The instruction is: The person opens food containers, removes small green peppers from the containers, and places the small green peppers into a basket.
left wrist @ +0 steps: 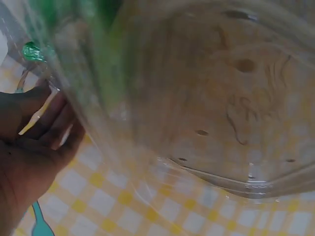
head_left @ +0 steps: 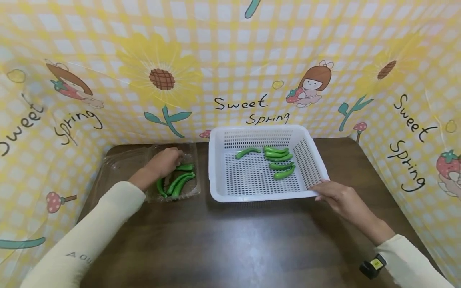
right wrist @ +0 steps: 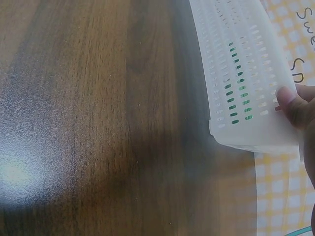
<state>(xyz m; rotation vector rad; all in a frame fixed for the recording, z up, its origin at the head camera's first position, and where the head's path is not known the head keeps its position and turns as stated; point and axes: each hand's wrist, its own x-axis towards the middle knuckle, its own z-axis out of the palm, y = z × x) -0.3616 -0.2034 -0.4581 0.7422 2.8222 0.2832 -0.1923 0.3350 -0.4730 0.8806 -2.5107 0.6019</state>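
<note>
My left hand (head_left: 166, 161) is inside a clear plastic box (head_left: 197, 188), its fingers bent down beside a green pepper (head_left: 185, 167). More green peppers (head_left: 181, 186) lie in the box near the palm. Through the blurred plastic in the left wrist view, the thumb and fingers of the left hand (left wrist: 39, 132) curve towards each other; whether they pinch a pepper is hidden. My right hand (head_left: 336, 196) grips the near right corner of a white perforated basket (head_left: 266, 198), thumb (right wrist: 290, 101) on its outer wall. Several green peppers (head_left: 277, 155) lie in the basket, mostly towards its right.
The box's open clear lid (head_left: 115, 172) lies left of it on the dark wooden table (head_left: 230, 240). Yellow checked cloth (head_left: 223, 60) with printed flowers and lettering rises behind the table and along both sides. Basket and box stand side by side, close to the back cloth.
</note>
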